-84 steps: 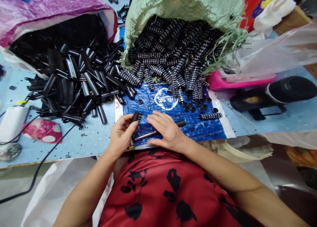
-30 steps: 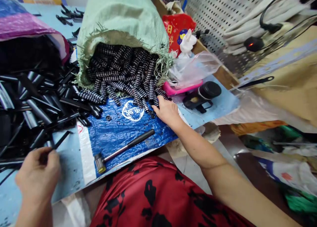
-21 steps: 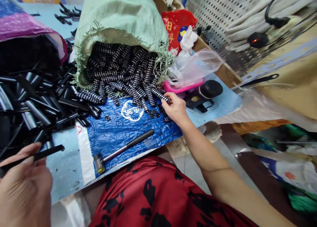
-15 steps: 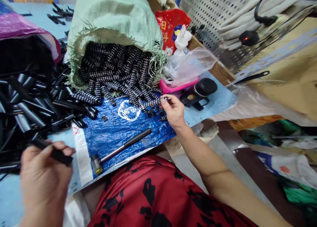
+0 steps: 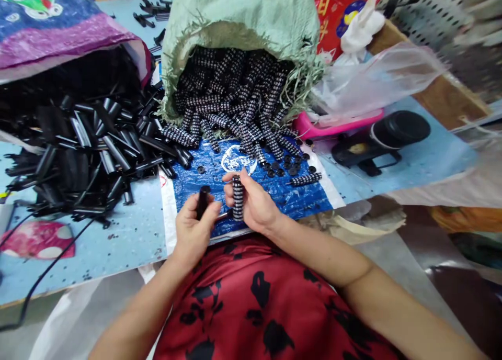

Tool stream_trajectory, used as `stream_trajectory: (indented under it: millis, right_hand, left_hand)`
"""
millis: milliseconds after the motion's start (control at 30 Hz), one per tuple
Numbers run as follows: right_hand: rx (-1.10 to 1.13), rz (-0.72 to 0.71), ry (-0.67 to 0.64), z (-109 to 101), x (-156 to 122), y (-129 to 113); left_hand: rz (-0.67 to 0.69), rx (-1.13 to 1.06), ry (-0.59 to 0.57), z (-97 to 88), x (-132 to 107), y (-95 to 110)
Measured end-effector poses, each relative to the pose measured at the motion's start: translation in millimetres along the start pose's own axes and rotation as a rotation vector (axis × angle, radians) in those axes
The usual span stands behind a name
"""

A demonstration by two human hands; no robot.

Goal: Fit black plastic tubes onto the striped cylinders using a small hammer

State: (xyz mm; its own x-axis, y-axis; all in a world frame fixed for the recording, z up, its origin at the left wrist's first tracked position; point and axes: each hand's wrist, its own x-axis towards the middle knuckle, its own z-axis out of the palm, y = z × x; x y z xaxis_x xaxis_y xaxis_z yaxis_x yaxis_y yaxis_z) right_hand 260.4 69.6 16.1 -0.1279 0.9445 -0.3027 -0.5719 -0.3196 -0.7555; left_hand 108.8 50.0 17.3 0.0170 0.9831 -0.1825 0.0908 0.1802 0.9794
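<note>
My left hand (image 5: 194, 224) is closed around a smooth black plastic tube (image 5: 203, 199), whose top end sticks up between thumb and fingers. Close beside it, my right hand (image 5: 259, 203) grips a black cylinder dotted with rows of pale spots (image 5: 238, 199), held upright. The two pieces are apart. Behind the hands, a hammer (image 5: 225, 215) is mostly covered, with only a bit of its shaft visible. Both hands are over the front of a blue plastic sheet (image 5: 274, 205). Several small black discs (image 5: 279, 171) and a loose dotted cylinder (image 5: 306, 179) lie to their right.
A pale green woven sack (image 5: 243, 7) spills many dotted cylinders. To the left, a purple and blue bag (image 5: 94, 35) stands behind a heap of black tubes (image 5: 113, 150). A pink tray (image 5: 337, 127) and a black bottle (image 5: 400, 130) are at the right. A cable crosses the left front edge.
My left hand has come right with the black tube, and my right hand has come down to meet it, turning the dotted cylinder upright. The camera view has swung left.
</note>
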Motion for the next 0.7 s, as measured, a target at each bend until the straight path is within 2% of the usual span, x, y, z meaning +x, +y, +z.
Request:
stream_trajectory:
  millis: [100, 167, 233, 300, 367, 400, 467, 567, 700]
  right_hand:
    - [-0.116, -0.083, 0.002, 5, 1, 8]
    - [-0.301, -0.179, -0.052, -2, 0, 10]
    - [-0.599, -0.373, -0.136, -17, -1, 10]
    - [-0.94, -0.635, -0.265, -33, -2, 7]
    - [-1.172, -0.858, -0.401, -46, -3, 6]
    - [-1.22, -0.933, -0.446, -49, -3, 5]
    - [-1.236, -1.025, -0.454, -50, -4, 4]
    - [-1.261, -1.083, -0.391, -44, -7, 5]
    - [-1.298, -1.147, -0.401, -38, -11, 9]
  left_hand:
    - [0.092, 0.122, -0.025, 10.6, 1, -2]
    - [0.101, 0.151, -0.026, 11.1, 2, -3]
    - [0.071, 0.128, -0.004, 6.0, 1, -4]
    - [0.034, 0.094, 0.008, -1.9, 0, -3]
    - [0.02, 0.076, -0.009, -8.7, -2, -4]
    - [0.018, 0.072, -0.024, -11.0, -3, -4]
    - [0.002, 0.066, -0.043, -12.9, -5, -3]
    - [-0.013, 0.049, -0.01, -10.2, -8, -1]
    - [0.089, 0.091, 0.072, -3.5, -9, 2]
